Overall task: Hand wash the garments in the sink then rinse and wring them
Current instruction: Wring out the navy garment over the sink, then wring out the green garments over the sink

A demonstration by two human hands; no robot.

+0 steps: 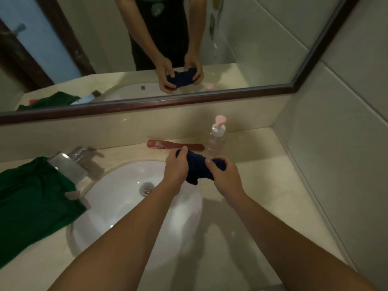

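Two hands grip a bunched navy garment [197, 168] above the sink's [117, 206] far rim.
Left hand [175, 171] and right hand [225, 178] each clench one end, fingers [218, 160] curled round the cloth. Left of the fingers, a green garment [31, 202] lies on the tabletop [273, 185]; just beyond them stands a bottle [216, 140].

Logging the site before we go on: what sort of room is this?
Most likely a bathroom: a white sink set in a stone counter, a chrome faucet and a framed wall mirror, with a pump bottle.
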